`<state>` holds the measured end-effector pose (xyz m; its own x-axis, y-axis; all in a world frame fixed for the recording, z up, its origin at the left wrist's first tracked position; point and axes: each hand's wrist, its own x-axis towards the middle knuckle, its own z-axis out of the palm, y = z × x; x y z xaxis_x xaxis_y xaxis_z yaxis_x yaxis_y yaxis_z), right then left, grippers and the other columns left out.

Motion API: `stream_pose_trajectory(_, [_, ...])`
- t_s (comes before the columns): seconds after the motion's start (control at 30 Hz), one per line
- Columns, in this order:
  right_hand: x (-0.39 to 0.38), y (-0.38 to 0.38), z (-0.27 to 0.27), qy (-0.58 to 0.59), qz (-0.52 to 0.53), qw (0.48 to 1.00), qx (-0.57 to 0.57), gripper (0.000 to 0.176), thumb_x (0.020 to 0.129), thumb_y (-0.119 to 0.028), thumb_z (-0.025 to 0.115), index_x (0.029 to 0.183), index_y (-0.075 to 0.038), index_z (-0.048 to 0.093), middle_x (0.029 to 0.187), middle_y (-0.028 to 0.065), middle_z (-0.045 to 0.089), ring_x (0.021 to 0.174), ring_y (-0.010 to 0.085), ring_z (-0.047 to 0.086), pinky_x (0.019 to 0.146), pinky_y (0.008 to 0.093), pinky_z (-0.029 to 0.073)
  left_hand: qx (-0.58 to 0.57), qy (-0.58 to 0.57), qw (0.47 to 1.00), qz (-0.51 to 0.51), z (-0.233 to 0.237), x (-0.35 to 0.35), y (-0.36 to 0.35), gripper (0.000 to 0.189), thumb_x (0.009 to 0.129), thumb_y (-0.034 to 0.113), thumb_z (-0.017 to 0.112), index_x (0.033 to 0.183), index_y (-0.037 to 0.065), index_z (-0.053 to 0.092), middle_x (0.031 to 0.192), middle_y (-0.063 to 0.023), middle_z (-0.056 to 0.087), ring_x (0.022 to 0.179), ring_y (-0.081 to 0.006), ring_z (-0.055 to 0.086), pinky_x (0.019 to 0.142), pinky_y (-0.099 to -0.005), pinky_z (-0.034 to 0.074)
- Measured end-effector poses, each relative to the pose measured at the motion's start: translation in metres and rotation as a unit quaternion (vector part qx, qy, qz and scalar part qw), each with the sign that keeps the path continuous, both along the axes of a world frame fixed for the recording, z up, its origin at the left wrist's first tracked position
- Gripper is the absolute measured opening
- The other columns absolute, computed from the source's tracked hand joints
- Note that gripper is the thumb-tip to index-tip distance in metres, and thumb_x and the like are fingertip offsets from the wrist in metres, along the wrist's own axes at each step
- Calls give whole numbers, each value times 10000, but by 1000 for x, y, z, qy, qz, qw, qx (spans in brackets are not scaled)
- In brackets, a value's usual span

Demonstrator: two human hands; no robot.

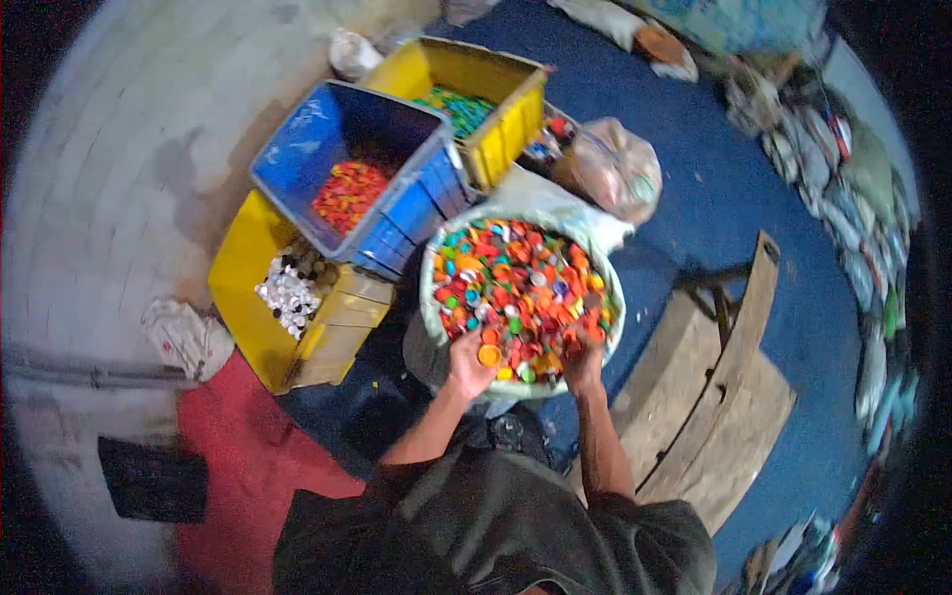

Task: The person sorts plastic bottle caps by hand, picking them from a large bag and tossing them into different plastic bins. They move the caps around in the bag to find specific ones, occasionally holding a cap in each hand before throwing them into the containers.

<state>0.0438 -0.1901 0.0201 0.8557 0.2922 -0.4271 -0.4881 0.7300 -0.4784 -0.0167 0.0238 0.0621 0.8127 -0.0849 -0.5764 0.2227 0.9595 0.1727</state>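
Note:
A round container (428, 288) with a pale liner stands before me, heaped with mixed bottle caps (516, 273) in red, orange, green, white and blue. At its near left side my left hand (472, 367) is turned palm up, with an orange bottle cap (489, 355) held at its fingers. Opposite, my right hand (583, 361) reaches into the near right part of the heap. Its fingers are curled among red and orange caps and partly hidden by shadow.
A blue crate (397, 233) with red and orange caps stands left, between a yellow crate (506, 139) with green caps and another yellow crate (238, 297) with white and black caps. A wooden bench (714, 387) is at right. Filled bags (615, 169) lie beyond the container.

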Motion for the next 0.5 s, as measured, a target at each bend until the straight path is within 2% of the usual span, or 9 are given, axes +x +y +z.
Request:
stream_pose_trajectory(0.13, [-3,49,13,40,88,995,-4,246,835,-171,566,1050,-51,567,983,86,611,895,241,592,772,354,500,-15,-40,999,29,-15,1,36,396,896,318,487,1154,20,529,1139,-115,592,1069,-275,556,954,-413,432])
stream_pose_trajectory(0.17, [-4,60,-22,-2,81,996,-38,264,833,-156,557,1072,-43,564,1013,94,610,956,260,578,814,375,486,-19,-51,998,39,-20,1,47,402,900,325,479,1162,23,526,1139,-113,593,1067,-278,560,963,-422,425])
stream_pose_trajectory(0.2, [-8,77,-29,57,53,997,-26,301,842,-152,525,1108,-14,552,1042,113,606,1002,279,561,863,397,465,-24,-60,997,47,-22,0,59,407,904,331,470,1170,27,522,1139,-111,594,1066,-281,563,972,-431,418])
stream_pose_trajectory(0.23, [-9,102,2,78,95,992,16,299,846,-155,511,1098,1,549,1045,125,603,1007,289,557,876,403,458,-15,-35,997,65,-22,0,71,405,906,329,456,1177,35,521,1138,-118,594,1060,-283,567,972,-439,415])
stream_pose_trajectory(0.27, [-11,125,39,100,135,984,56,299,851,-159,497,1088,16,546,1049,137,600,1013,298,553,888,409,451,-18,-21,996,80,-24,0,85,369,894,330,480,1119,43,538,1075,-105,604,1004,-267,576,940,-424,426])
stream_pose_trajectory(0.3, [-10,136,5,124,140,981,45,311,846,-154,472,1074,46,542,1064,161,597,1020,307,552,896,409,448,-23,-5,995,94,-28,0,98,336,882,330,504,1061,51,556,1013,-93,614,948,-252,585,909,-408,437])
stream_pose_trajectory(0.37, [-10,170,16,160,150,975,24,306,810,-137,466,1036,54,544,1043,179,594,995,307,556,883,406,457,-13,-16,993,119,-31,2,125,277,853,340,540,909,71,576,867,-59,602,801,-223,570,839,-393,444])
stream_pose_trajectory(0.43, [-3,210,23,162,153,974,40,288,794,-161,487,984,47,552,1006,179,591,964,293,560,892,395,452,-13,22,993,116,-40,6,162,342,868,371,515,967,47,564,961,-98,609,897,-256,575,886,-403,436])
stream_pose_trajectory(0.5, [33,230,-38,79,231,950,197,289,783,-167,494,972,44,550,999,175,588,976,293,553,926,384,433,-16,56,989,134,-39,16,192,375,862,396,527,972,39,554,943,-107,603,868,-258,570,861,-402,444])
